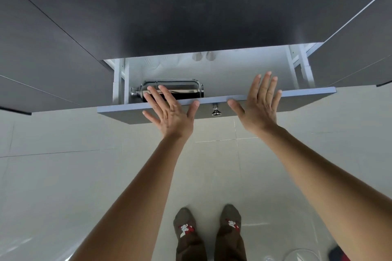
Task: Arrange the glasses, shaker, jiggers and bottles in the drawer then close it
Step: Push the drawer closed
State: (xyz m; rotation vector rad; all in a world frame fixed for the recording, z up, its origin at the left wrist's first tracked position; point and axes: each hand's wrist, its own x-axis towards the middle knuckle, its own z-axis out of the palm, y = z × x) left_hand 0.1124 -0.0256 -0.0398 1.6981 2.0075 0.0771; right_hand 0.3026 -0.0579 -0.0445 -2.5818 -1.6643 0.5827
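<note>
Drawer (307, 99) sits partly open, bare white floor at 12 o'clock past the shaker (182, 89). Left hand (169, 112) and right hand (259, 104) both splayed flat at its front edge, gripping nothing.

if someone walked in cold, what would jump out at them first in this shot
Two open hands, the left hand and the right hand, spread flat at the front panel of a half-open drawer, either side of its small metal knob. Next, the shiny steel shaker lying on its side inside the drawer, just behind the left hand's fingers. Below, two feet in patterned socks on pale floor tiles.
</note>
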